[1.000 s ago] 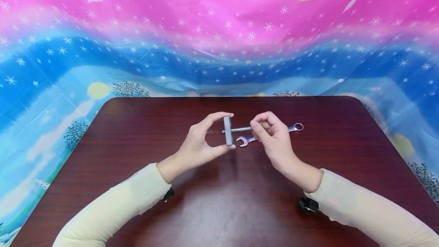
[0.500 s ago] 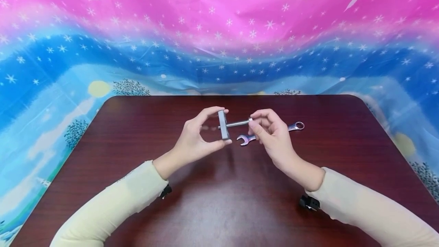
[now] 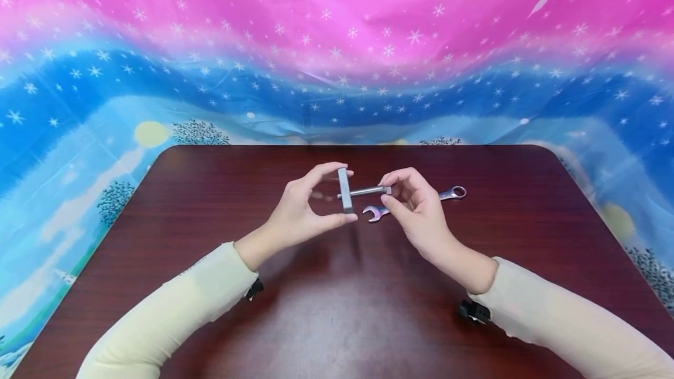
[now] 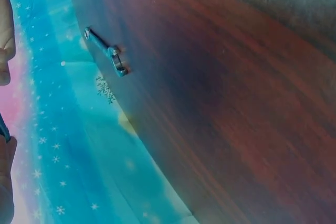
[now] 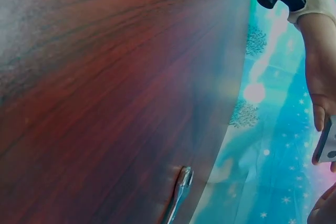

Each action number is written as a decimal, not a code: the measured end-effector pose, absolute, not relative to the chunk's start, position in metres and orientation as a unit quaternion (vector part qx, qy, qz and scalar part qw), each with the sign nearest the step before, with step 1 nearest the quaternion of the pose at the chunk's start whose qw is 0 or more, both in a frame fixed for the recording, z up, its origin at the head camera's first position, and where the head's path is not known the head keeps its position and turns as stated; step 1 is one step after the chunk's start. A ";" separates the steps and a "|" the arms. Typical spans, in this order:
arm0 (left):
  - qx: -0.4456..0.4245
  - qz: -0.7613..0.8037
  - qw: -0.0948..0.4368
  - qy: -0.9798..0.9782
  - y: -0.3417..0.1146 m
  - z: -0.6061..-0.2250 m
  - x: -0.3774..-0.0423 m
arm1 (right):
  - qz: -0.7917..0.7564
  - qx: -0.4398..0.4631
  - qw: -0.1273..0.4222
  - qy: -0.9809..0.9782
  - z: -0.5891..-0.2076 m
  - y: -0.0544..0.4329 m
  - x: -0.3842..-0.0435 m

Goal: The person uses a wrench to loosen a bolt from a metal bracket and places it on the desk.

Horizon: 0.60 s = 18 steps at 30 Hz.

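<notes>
In the head view my left hand point(image 3: 297, 209) holds a flat grey metal block point(image 3: 344, 190) on edge, thumb below and fingers above. A long silver bolt point(image 3: 365, 191) passes through the block, its tip sticking out a little on the left side. My right hand point(image 3: 423, 209) pinches the bolt's hexagonal head between thumb and forefinger. Both parts are held up over the table. Two holes show in the block's face point(image 5: 329, 142) at the right edge of the right wrist view.
A combination wrench point(image 3: 375, 213) lies on the dark wooden table point(image 3: 337, 309), partly behind my right hand, its open end to the left. A printed pink and blue cloth point(image 3: 337, 63) hangs behind the table.
My left hand and the block have moved slightly left and up, and the block's tilt has shifted. The bolt head now shows between my right fingertips, which have changed their hold on it.
</notes>
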<state>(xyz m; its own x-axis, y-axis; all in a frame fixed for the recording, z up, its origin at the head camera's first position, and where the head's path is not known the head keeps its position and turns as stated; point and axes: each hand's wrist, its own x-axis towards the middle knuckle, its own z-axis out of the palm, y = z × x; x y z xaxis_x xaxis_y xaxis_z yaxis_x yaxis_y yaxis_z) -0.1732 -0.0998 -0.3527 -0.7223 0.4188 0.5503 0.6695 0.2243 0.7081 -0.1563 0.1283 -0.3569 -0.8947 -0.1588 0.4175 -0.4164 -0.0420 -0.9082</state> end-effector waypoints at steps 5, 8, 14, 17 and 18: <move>-0.349 -0.508 0.098 -0.782 -0.101 -0.354 -0.175 | 0.666 0.190 0.032 -0.721 -0.357 0.135 -0.159; -0.345 -0.508 0.090 -0.784 -0.101 -0.356 -0.176 | 0.654 0.172 -0.003 -0.737 -0.356 0.137 -0.162; -0.357 -0.500 0.087 -0.784 -0.099 -0.359 -0.176 | 0.659 0.157 0.007 -0.735 -0.354 0.138 -0.163; -0.357 -0.501 0.087 -0.783 -0.099 -0.360 -0.177 | 0.658 0.166 0.021 -0.734 -0.354 0.139 -0.163; -0.356 -0.503 0.087 -0.783 -0.100 -0.360 -0.177 | 0.656 0.173 0.027 -0.734 -0.354 0.139 -0.163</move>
